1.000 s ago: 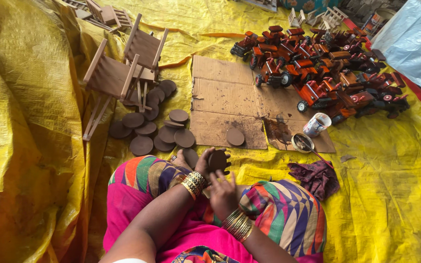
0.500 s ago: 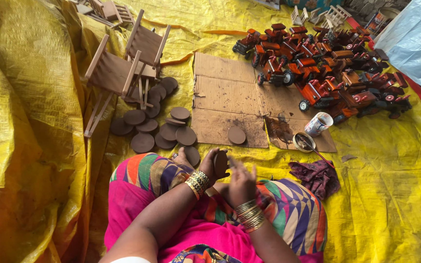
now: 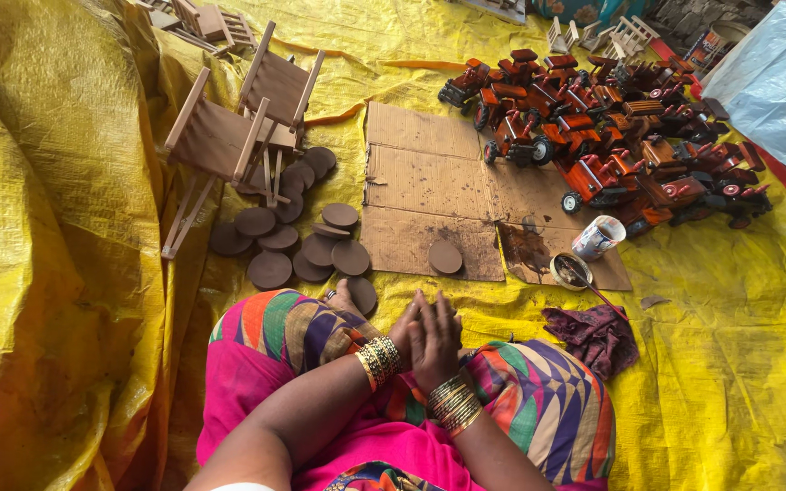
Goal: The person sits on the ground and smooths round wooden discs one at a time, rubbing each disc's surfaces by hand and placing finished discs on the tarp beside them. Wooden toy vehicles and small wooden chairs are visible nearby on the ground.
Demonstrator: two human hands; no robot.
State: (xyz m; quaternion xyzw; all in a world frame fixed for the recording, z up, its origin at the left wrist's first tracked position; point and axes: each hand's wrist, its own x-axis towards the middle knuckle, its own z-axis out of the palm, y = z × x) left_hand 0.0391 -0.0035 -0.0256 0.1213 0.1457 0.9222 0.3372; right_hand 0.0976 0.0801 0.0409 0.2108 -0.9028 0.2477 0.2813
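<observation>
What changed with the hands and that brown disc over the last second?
The brown disc, held up at the left hand a second ago, is no longer visible. The right hand has moved over the left, and both now rest pressed together above the lap; whether the disc lies between them cannot be told. The loose wooden discs, the cardboard sheet, the toy tractors and the paint cup stayed put.
</observation>
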